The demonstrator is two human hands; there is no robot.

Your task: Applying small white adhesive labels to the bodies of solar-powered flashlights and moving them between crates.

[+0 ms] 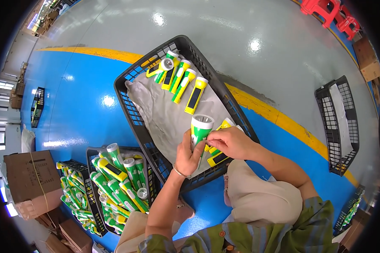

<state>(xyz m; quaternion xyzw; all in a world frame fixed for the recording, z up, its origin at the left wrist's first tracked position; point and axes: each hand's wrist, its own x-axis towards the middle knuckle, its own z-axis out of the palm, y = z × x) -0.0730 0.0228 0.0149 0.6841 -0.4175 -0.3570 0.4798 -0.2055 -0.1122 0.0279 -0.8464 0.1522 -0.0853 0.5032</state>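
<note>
Head view: both hands, left hand (pixel 187 154) and right hand (pixel 229 142), grip a green torch (pixel 199 128).

Head camera looks steeply down, close over a black crate (pixel 135 109); rim probably distorted.

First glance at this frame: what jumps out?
Dead centre, the left hand holds a green-and-white flashlight upright while the right hand picks at its side, over a cloth-lined black crate. A row of matching flashlights lies at the crate's far end. At lower left, another crate is heaped with more.
</note>
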